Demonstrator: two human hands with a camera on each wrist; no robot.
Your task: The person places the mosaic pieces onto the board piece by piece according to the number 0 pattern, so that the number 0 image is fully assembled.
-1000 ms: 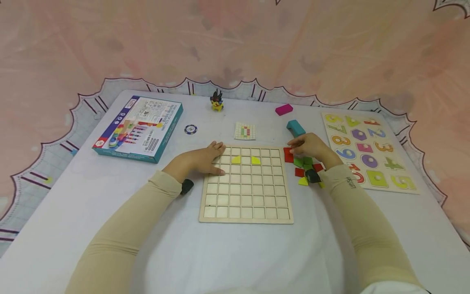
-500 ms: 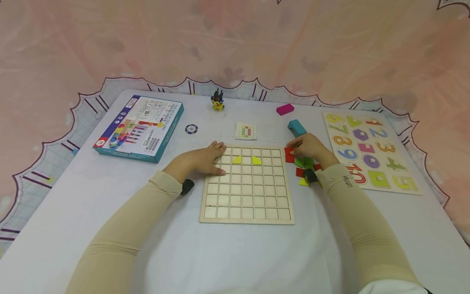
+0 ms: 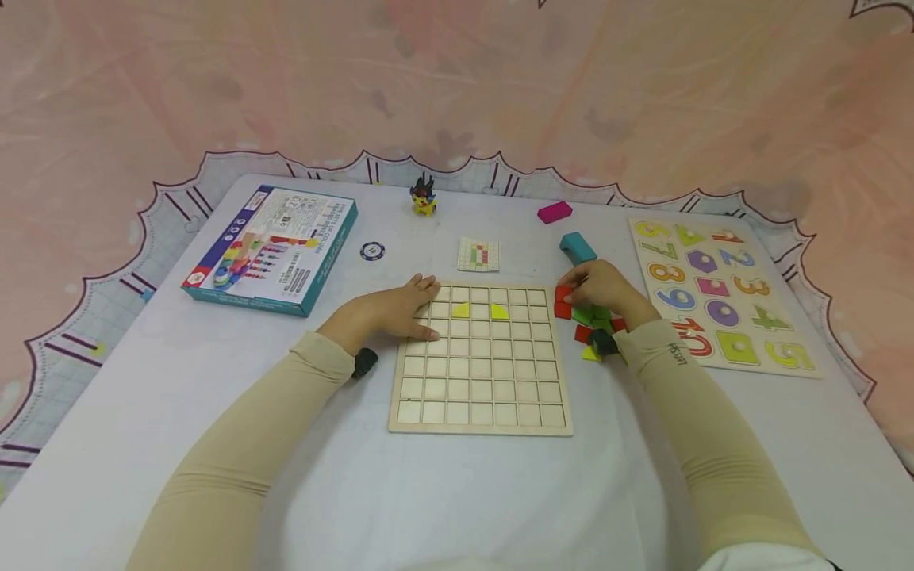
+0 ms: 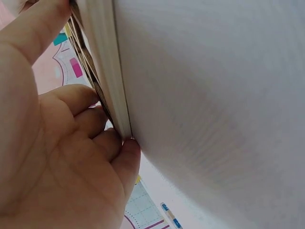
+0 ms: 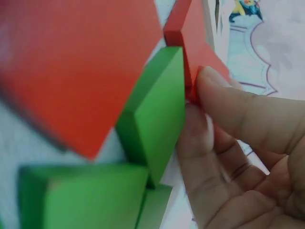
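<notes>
A wooden grid board (image 3: 493, 370) lies in the middle of the head view, with two yellow pieces (image 3: 461, 310) in its upper cells. My left hand (image 3: 396, 311) rests on the board's upper left edge, fingers spread; in the left wrist view its fingertips touch the board's rim (image 4: 110, 71). To the right of the board, my right hand (image 3: 605, 287) pinches a red tile (image 3: 563, 293) between thumb and index finger. Another red tile (image 3: 562, 310) lies just below it. Green tiles (image 5: 155, 114) sit close under those fingers in the right wrist view.
A small pattern card (image 3: 478, 254) lies beyond the board. Around it are a poker chip (image 3: 372, 251), a toy figure (image 3: 424, 197), a magenta block (image 3: 554, 212) and a blue block (image 3: 577, 248). A box (image 3: 271, 247) stands left; a number puzzle (image 3: 721, 297) lies right.
A second red tile has come into view at my right fingertips, above the other red one, and a thin gap now shows between them. My left hand stays on the board.
</notes>
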